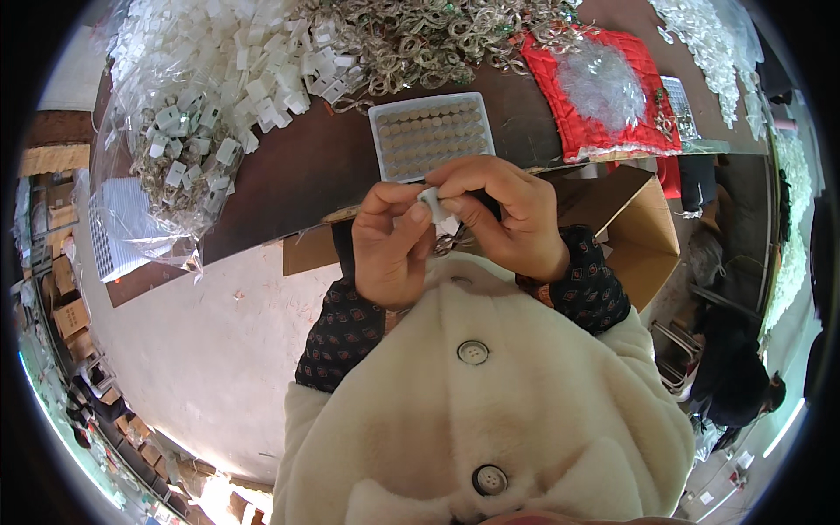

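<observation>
In front of my chest, both hands meet around a small white plastic piece. My left hand pinches it from the left between thumb and fingers. My right hand is closed on its other side, thumb and index finger pressed to it. Below the piece, a short loop of thin wire hangs between the hands; whether it is joined to the piece I cannot tell. Just beyond my fingers, a white tray holds rows of small round greyish discs on the table's near edge.
A heap of white plastic pieces covers the table's far left, beside a pile of coiled wires. Clear filaments lie on a red cloth at right. A bag of wired pieces sits near left. An open cardboard box stands below the edge.
</observation>
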A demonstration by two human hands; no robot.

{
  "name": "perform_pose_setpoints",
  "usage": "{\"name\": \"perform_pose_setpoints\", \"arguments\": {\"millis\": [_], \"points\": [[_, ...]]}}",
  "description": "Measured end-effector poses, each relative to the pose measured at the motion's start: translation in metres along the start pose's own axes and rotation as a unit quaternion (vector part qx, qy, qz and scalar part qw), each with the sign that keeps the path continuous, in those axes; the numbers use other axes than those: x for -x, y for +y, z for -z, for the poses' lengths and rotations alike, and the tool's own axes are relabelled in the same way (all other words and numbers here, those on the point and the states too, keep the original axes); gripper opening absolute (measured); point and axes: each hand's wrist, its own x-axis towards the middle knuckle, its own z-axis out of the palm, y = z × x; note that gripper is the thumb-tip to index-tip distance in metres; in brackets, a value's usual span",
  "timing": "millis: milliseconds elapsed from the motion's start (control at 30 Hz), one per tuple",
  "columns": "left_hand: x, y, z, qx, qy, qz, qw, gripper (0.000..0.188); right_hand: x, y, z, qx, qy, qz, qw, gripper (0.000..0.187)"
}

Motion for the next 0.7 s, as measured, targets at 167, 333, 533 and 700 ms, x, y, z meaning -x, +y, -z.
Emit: {"name": "perform_pose_setpoints", "arguments": {"millis": [167,333,533,700], "points": [[0.001,0.001,0.004,-0.023,-0.014,0.009,1.0,0.016,0.0,-0.001,0.004,-0.027,-0.004,-0.004,1.0,0.014],[-0.002,0.001,0.001,-0.079,-0.028,-0.008,0.996,0.015,-0.004,0.004,0.018,0.0,-0.053,0.011,0.999,0.014],[-0.006,0.009,0.0,-0.051,-0.028,0.063,0.996,0.028,-0.047,0.061,0.062,0.304,0.11,0.001,0.946,0.01],[-0.014,0.006,0.006,0.055,-0.074,0.08,0.993,0.029,-0.064,0.11,0.084,0.45,0.092,-0.057,0.887,0.014]]}}
